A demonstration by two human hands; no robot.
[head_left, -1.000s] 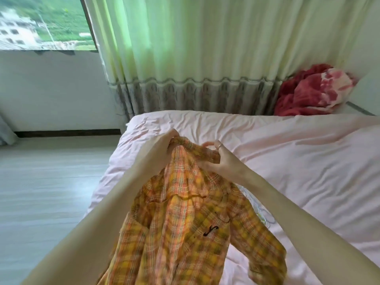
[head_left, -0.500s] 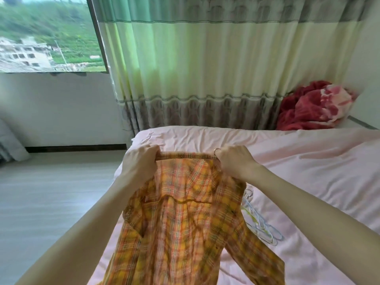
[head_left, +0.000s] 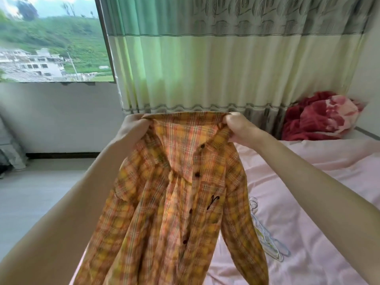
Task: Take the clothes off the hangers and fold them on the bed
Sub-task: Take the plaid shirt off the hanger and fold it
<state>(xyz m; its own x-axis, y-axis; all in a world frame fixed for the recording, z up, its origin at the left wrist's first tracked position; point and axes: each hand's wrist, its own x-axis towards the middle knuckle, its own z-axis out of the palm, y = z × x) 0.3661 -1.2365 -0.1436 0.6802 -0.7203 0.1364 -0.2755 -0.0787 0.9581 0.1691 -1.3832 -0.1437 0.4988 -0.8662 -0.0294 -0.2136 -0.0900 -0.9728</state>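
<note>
Behind shirt (head_left: 176,198), hangers (head_left: 267,239) on bed (head_left: 320,202)

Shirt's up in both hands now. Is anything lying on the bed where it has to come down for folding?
Yes. A loose bunch of hangers lies on the pink bed, partly under the plaid shirt's hanging sleeve on the right. The left hand and right hand grip the shoulders. The sheet further right looks bare.
</note>
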